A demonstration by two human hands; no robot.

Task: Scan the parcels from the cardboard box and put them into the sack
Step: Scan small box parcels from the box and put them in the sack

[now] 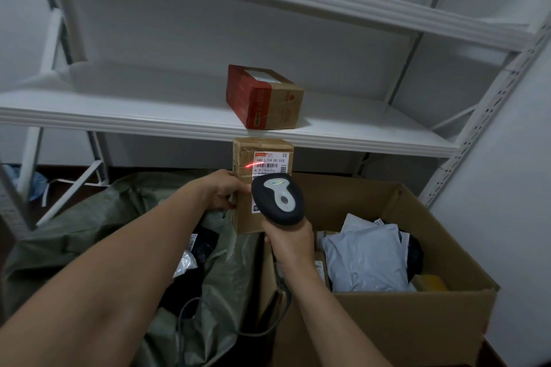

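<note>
- In the head view, your left hand (222, 189) grips the left edge of a brown cardboard parcel (247, 158), with the thumb on the front face and the fingers curled round behind.
- You hold the parcel upright, just above and ahead of both hands, with its white label (272, 161) facing you.
- Your right hand (290, 243) is wrapped round the handle of a dark scanner (277, 199), just right of your left hand.
- The scanner's head covers the lower part of the label.
- A red line (253, 164) of light falls just above your left thumb, crossing the bare cardboard and the label's left edge.
- The sack (89, 217), grey-green and crumpled, lies below your left forearm; its mouth is open, and dark and clear-wrapped packets show inside.
- The cardboard box (417, 322) stands open below and to the right of your right hand, touching the sack's side.
- White mailer bags (366, 259) lie in the box, just right of your right wrist, with something dark and something yellow beyond them.
- A grey cable (268, 328) hangs below your right hand and loops down between the sack and the box.
- Above both hands runs a white shelf (119, 110), and a red and brown carton (262, 97) sits on it, straight above the held parcel.
</note>
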